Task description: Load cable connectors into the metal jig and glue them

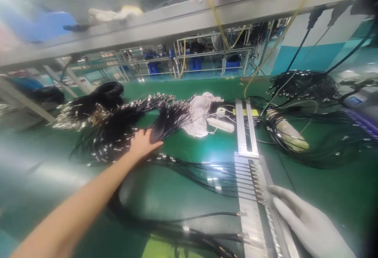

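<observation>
My bare left hand reaches onto a large bundle of thin black cables with small metal ends. Its thumb is stretched apart, and its fingertips are partly lost among the cables. Beside the slotted metal fixture is my right hand, in a white glove, with its extended fingertips against the fixture's right rail. Several black cables lie side by side in the fixture's slots, metal tips toward the right. Lower down, more cables end at the fixture's left edge.
A white cloth and a white-handled tool lie beyond the fixture. Coiled black cables and a pale rounded object are at right. Yellow tubing hangs from the metal shelf over the green table.
</observation>
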Tool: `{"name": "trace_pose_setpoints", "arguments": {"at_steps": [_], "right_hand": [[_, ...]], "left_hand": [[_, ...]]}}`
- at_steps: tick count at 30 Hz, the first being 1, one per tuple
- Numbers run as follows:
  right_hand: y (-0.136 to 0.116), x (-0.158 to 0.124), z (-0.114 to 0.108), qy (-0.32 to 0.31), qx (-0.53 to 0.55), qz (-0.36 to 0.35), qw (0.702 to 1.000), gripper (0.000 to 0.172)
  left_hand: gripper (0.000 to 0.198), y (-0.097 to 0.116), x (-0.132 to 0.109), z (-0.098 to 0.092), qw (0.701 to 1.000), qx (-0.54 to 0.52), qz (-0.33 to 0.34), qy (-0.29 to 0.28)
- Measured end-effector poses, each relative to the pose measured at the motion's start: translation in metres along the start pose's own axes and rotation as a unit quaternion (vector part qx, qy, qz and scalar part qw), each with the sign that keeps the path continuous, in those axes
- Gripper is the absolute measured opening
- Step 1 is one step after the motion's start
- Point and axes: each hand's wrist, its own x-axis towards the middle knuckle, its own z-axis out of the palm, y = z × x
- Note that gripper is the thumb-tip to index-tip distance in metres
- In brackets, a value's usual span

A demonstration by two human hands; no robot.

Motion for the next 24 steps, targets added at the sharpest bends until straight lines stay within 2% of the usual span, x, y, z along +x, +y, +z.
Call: {"name": "trace_pose_setpoints", "arguments": {"at_steps": [3, 6, 9, 11, 14, 17, 19, 21, 24], "right_hand": [[0.003, -0.001, 0.003, 0.020, -0.001, -0.010, 1.000, 0.053], [0.002, 0.001, 0.003, 0.025, 0.007, -0.025, 0.999, 0.048], [-0.005, 0.002, 0.000, 0.024, 0.017, -0.027, 0.999, 0.043], [-0.010, 0.001, -0.003, 0.028, 0.028, -0.031, 0.999, 0.041], [-0.017, -0.001, -0.007, 0.023, 0.041, -0.046, 0.998, 0.038], [-0.022, -0.002, -0.011, 0.019, 0.054, -0.041, 0.998, 0.036], [-0.023, -0.003, -0.013, 0.019, 0.072, -0.025, 0.997, 0.036], [-0.025, -0.005, -0.015, 0.018, 0.098, -0.012, 0.995, 0.034], [-0.024, -0.007, -0.017, 0.019, 0.166, -0.010, 0.986, 0.033]], "left_hand": [[0.053, -0.019, 0.016, 0.013, 0.998, 0.006, 0.058, -0.017], [0.060, -0.038, 0.035, 0.015, 0.994, 0.013, 0.109, -0.026], [0.061, -0.043, 0.048, 0.005, 0.990, 0.020, 0.137, -0.022], [0.062, -0.033, 0.047, -0.007, 0.989, 0.017, 0.146, -0.010], [0.064, 0.003, 0.022, -0.025, 0.986, -0.009, 0.165, 0.027], [0.052, 0.061, -0.037, -0.034, 0.967, -0.068, 0.241, 0.039], [0.034, 0.104, -0.088, -0.038, 0.938, -0.118, 0.325, 0.008], [0.020, 0.142, -0.133, -0.042, 0.892, -0.230, 0.388, -0.023], [0.015, 0.178, -0.167, -0.050, 0.867, -0.332, 0.357, -0.098]]}}
